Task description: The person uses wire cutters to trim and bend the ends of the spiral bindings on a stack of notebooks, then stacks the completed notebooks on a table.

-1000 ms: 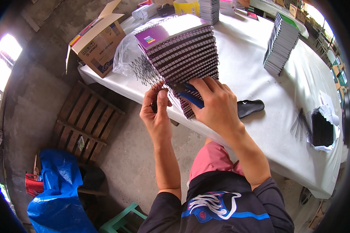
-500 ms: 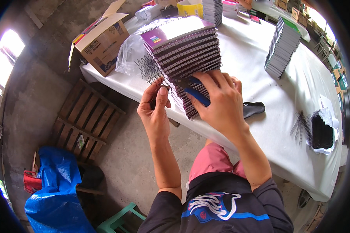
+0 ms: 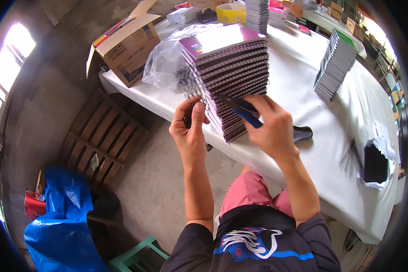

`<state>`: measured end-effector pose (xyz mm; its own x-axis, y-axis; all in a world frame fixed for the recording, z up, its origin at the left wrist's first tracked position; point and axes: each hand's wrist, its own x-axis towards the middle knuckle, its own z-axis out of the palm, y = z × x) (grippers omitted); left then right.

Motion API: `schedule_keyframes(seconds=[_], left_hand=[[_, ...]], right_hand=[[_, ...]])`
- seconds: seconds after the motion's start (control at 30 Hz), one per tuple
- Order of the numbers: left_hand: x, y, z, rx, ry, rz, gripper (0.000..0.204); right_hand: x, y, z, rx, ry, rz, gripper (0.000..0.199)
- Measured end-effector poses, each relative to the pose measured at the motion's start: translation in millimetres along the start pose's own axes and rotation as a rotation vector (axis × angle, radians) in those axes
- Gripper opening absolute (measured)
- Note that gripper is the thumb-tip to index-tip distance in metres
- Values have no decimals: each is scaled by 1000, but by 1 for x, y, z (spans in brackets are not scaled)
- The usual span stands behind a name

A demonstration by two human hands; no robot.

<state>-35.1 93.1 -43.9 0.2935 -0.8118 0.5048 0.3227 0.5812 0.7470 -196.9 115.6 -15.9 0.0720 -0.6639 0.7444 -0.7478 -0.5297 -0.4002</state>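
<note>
My left hand (image 3: 190, 129) is closed, thumb against fingers, on dark wire binding spirals (image 3: 186, 81) whose loose ends fan out past the fingertips. It is at the left side of a tall stack of spiral-bound notebooks (image 3: 233, 65) with a purple cover on top. Wrapped around blue-handled pliers (image 3: 252, 119) are the fingers of my right hand (image 3: 274, 129), in front of the stack's bound side. The dark jaws point left toward the stack and the spirals; whether they touch a wire is too small to tell.
The stack stands near the front edge of a white-covered table (image 3: 294, 77). A clear plastic bag (image 3: 161, 68) and an open cardboard box (image 3: 131, 56) are on the left. Another notebook stack (image 3: 335, 63), a black object (image 3: 302, 133) and paper-wrapped dark spirals (image 3: 376, 163) are on the right.
The whole view has shifted slightly. My right hand has drawn a little toward me with the pliers, and their handles look closer together. My left hand keeps its hold on the spirals.
</note>
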Motion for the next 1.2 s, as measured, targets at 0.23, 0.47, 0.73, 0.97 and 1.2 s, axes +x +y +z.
schedule_keyframes(seconds=[0.23,0.47,0.73,0.97,1.2], left_hand=[[80,-27,-78,30,300,16,21],[259,-114,-146,889,363,121,17],[304,-159,-108,774,-181,-330,18],[325,-183,-82,1201,-236,-231,14],[343,-231,-92,1093,85,-60,19]], right_hand=[[-25,31,-45,150,-167,86,29],[-67,70,-92,91,-292,170,33],[-122,86,-88,105,-249,591,32],[-119,83,-81,157,-294,617,34],[-125,71,-80,159,-289,672,34]])
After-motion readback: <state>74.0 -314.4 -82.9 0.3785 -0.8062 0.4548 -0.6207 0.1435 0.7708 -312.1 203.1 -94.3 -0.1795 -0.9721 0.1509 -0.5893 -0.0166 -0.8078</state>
